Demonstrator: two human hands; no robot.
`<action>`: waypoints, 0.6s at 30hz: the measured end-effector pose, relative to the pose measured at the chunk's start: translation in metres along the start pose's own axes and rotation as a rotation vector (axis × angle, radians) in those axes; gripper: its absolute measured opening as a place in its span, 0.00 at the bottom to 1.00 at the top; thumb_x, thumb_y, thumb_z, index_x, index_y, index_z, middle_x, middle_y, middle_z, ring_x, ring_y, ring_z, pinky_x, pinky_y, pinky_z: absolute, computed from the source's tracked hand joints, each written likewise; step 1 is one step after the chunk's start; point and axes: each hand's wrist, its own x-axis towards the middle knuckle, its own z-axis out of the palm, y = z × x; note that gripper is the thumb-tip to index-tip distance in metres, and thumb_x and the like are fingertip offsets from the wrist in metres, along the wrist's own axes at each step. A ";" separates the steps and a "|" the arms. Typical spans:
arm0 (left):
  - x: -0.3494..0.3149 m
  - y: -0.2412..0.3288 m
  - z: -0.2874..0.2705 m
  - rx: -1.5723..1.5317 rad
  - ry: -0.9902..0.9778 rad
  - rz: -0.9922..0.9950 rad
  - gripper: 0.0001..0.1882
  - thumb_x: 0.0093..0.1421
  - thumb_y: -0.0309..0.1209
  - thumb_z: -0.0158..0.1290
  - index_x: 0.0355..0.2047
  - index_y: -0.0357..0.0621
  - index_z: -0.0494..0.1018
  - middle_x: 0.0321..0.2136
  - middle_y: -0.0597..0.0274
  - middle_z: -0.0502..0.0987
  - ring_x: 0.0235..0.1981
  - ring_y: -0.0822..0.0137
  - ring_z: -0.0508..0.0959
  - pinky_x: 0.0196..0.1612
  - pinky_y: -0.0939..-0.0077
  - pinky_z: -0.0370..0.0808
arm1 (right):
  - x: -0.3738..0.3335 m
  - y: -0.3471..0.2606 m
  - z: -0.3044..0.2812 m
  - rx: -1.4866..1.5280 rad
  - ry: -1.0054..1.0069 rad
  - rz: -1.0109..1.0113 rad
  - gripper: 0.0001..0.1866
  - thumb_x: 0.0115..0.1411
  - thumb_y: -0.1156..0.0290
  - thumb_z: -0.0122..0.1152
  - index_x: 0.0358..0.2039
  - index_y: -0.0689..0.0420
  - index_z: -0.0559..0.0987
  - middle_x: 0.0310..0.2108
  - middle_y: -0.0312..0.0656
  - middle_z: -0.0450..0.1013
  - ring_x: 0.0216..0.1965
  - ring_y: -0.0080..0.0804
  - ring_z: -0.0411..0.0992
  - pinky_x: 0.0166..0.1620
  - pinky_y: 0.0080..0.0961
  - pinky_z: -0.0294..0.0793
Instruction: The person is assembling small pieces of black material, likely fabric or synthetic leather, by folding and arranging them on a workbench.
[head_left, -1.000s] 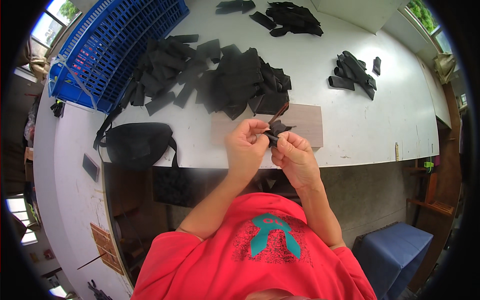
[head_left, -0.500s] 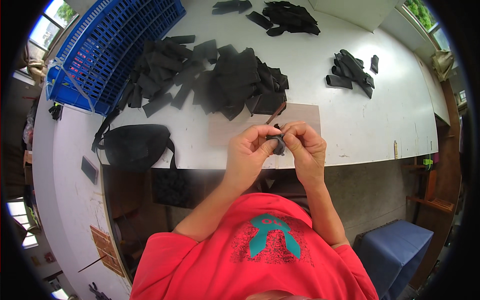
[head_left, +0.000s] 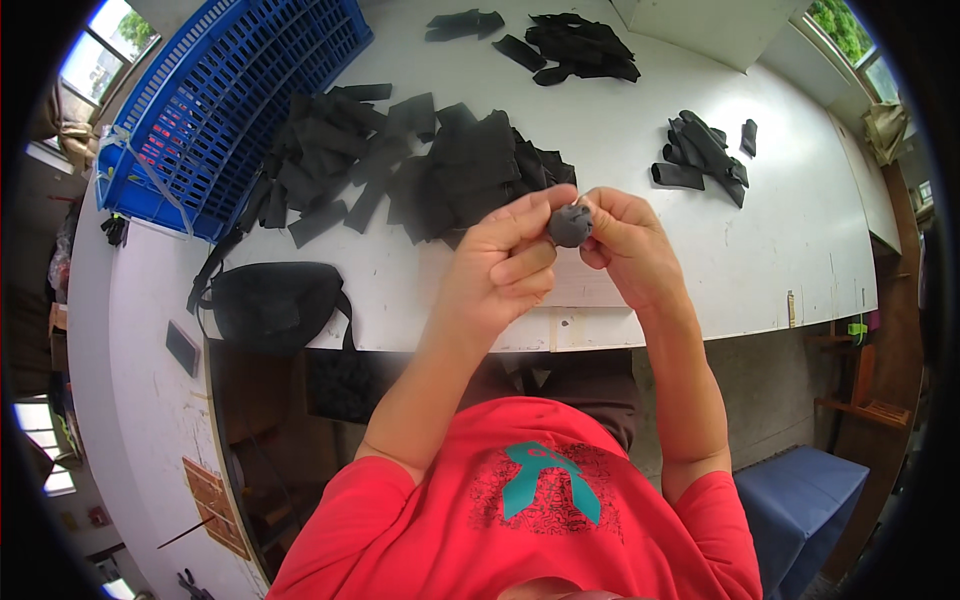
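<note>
Between my two hands is a small dark grey fabric piece (head_left: 570,228), bunched into a rounded shape, held up over the near part of the white table. My left hand (head_left: 512,258) grips its left side, with the index finger stretched along the top and the other fingers curled. My right hand (head_left: 632,242) pinches the right side between thumb and fingers. Just beyond my left hand lies a large heap of flat black fabric pieces (head_left: 465,170). A pale wooden board (head_left: 590,285) lies below my hands, mostly covered by them.
A blue plastic crate (head_left: 235,110) stands at the far left. Near it, a black pouch bag (head_left: 275,300) lies by the table's front edge. Smaller black fabric piles sit at the right (head_left: 705,155) and the far side (head_left: 580,48). A blue covered box (head_left: 800,510) stands lower right.
Both hands have moved away from my body with the fabric piece, which now shows a rounder, smoother face. My left index finger has straightened across its top.
</note>
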 end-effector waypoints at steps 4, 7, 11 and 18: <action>0.004 -0.015 -0.061 0.033 0.264 -0.007 0.11 0.57 0.22 0.40 0.39 0.38 0.68 0.23 0.63 0.74 0.05 0.85 0.54 0.07 0.91 0.49 | 0.001 0.053 -0.016 0.227 -0.020 0.124 0.11 0.57 0.63 0.51 0.22 0.56 0.69 0.17 0.31 0.62 0.18 0.16 0.55 0.20 0.12 0.54; 0.009 -0.009 -0.062 -0.016 0.190 0.024 0.10 0.56 0.22 0.41 0.39 0.39 0.68 0.23 0.63 0.74 0.05 0.84 0.53 0.08 0.91 0.49 | 0.010 0.051 -0.018 0.165 -0.048 0.157 0.11 0.57 0.63 0.52 0.21 0.55 0.69 0.17 0.31 0.62 0.19 0.15 0.56 0.21 0.12 0.54; 0.003 -0.016 -0.021 0.304 0.046 0.205 0.12 0.56 0.23 0.44 0.42 0.36 0.64 0.21 0.61 0.73 0.05 0.84 0.55 0.08 0.91 0.51 | 0.017 0.034 -0.018 0.001 -0.098 -0.011 0.12 0.56 0.63 0.52 0.21 0.55 0.69 0.18 0.30 0.62 0.19 0.15 0.57 0.22 0.12 0.55; 0.001 -0.019 -0.057 0.649 0.246 0.255 0.12 0.56 0.27 0.48 0.40 0.37 0.64 0.18 0.65 0.71 0.06 0.83 0.58 0.09 0.90 0.51 | 0.018 0.073 -0.030 0.153 -0.192 0.050 0.12 0.55 0.61 0.54 0.21 0.54 0.69 0.18 0.29 0.63 0.19 0.16 0.58 0.24 0.12 0.58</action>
